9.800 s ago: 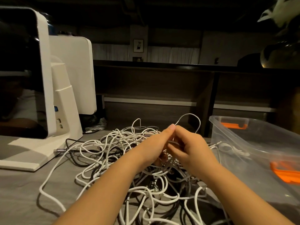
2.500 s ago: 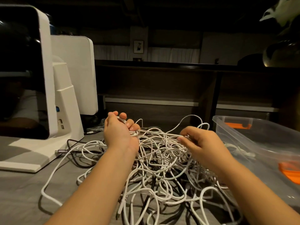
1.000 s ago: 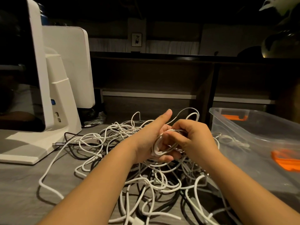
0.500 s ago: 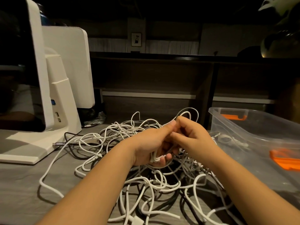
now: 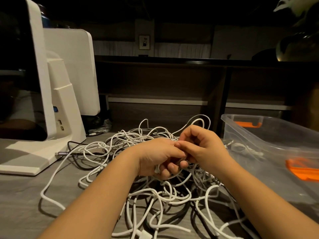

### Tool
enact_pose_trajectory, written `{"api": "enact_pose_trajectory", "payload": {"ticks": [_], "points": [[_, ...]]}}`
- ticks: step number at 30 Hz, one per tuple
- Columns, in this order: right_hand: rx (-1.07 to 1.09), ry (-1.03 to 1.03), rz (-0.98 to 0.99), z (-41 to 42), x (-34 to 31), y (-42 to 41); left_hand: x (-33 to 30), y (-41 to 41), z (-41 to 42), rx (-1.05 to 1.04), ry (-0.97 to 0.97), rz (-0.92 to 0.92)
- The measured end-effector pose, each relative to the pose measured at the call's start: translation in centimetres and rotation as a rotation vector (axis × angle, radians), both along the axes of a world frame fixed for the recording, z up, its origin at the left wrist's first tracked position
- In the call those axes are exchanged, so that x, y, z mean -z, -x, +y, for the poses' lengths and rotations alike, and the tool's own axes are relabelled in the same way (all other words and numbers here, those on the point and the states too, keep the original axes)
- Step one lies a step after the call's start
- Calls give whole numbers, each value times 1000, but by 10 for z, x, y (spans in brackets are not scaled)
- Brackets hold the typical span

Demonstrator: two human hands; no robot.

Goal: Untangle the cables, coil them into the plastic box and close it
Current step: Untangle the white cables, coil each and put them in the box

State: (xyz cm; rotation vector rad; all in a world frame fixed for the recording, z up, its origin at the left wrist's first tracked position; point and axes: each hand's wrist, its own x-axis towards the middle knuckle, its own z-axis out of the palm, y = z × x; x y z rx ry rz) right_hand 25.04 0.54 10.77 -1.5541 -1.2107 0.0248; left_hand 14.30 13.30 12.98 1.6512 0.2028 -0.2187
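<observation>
hands lowered since earlier | left grip [image 5: 158, 157], right grip [image 5: 198, 145] clamp cables [image 5: 155, 192] | box [image 5: 269, 135]: one cable

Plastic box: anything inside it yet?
Through the plastic box wall, one small white cable bundle shows. Its near floor looks bare; the far right is cropped.

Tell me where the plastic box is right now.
In the head view the plastic box sits on the table's right side, just right of the cable pile and beyond the right hand, open.
</observation>
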Motion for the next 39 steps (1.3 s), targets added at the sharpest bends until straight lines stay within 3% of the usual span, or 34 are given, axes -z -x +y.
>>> {"api": "enact_pose_trajectory", "payload": {"ticks": [2, 7, 11, 13, 16, 18, 21, 23, 25, 28, 30, 34, 37, 39], "points": [[-35, -40, 98, 0, -1, 2, -2, 1, 0, 11, 57, 23], [-16, -40, 66, 2, -1, 3, -3, 6, -1, 149, -39, 41], [20, 15, 9, 1, 1, -1, -3, -2, -9, -49, -95, -147], [95, 24, -61, 0, 1, -4, 1, -8, -9, -218, -306, -336], [195, 172, -199, 0, -1, -5, 13, -18, 3, -395, -834, -641], [239, 248, -265, -1, -2, -5, 18, -20, 7, -444, -881, -803], [376, 300, -365, -4, -5, -9, 16, -21, 4, -619, -709, -1057], [467, 344, -385, -8, -9, -16, 7, -16, 4, -863, -413, -1139], [523, 432, -389, -9, -10, -20, -5, -10, 14, -1087, -43, -1127], [524, 471, -405, -7, -7, -22, -13, -4, 27, -1123, 333, -1025], [530, 434, -449, -7, -7, -18, -12, -6, 24, -1071, 401, -976], [377, 225, -431, -5, -12, 4, -10, -11, 15, -1027, 319, -926], [261, 276, -444, 5, -9, 18, -9, -12, 12, -1013, 375, -874], [263, 333, -468, 9, -7, 19, -9, -13, 11, -992, 516, -827]]}}
